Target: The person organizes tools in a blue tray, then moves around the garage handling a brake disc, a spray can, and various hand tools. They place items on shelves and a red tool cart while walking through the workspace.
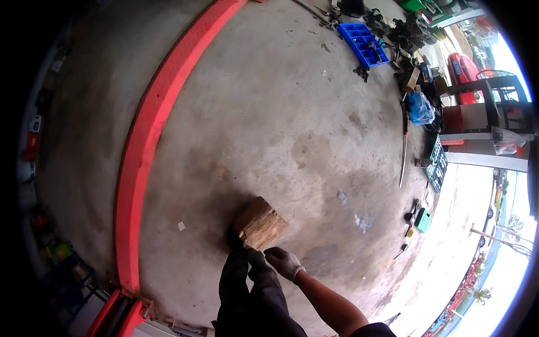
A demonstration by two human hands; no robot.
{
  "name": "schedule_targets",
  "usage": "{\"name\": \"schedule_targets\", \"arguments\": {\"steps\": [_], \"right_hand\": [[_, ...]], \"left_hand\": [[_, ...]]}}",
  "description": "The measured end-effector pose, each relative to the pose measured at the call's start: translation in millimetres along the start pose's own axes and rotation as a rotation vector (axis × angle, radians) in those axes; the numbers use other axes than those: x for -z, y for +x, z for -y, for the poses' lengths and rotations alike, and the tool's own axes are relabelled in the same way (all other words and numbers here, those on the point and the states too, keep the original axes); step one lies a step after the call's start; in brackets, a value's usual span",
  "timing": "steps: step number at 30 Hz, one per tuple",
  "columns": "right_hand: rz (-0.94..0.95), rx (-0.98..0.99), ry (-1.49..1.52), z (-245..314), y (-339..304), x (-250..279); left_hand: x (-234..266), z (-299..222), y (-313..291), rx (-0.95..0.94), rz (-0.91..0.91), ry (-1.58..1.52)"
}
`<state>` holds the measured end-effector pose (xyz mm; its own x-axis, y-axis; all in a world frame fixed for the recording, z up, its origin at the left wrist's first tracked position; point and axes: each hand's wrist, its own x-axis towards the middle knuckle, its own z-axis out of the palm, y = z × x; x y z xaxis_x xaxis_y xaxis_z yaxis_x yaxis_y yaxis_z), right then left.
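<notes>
Though rough-grained, a squarish brown wooden block (261, 223)

no legible text, blue plate (457, 68) on red car (470, 84), its characters too small

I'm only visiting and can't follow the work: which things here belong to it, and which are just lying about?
Probably in use:
- the gloved right hand
- the wood block, nearest that hand; whether they touch is unclear

Apparently just lying about:
- blue compartment tray
- blue plastic bag
- small green box
</notes>
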<state>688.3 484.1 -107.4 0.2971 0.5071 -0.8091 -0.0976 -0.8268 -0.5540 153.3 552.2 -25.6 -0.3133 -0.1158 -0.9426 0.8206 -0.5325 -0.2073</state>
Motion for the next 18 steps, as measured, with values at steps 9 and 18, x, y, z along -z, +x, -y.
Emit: {"name": "schedule_targets", "arguments": {"steps": [9, 18], "right_hand": [[-0.323, -0.158, -0.078, -3.0, -9.6, 158.4], [-0.415, -0.488, 0.163, -111.9, 5.9, 269.6]], "left_hand": [[229.4, -81.8, -52.0, 0.101, -0.230, -0.121], [360.2, -199.7, -130.4, 0.259, -0.293, -0.092]]}}
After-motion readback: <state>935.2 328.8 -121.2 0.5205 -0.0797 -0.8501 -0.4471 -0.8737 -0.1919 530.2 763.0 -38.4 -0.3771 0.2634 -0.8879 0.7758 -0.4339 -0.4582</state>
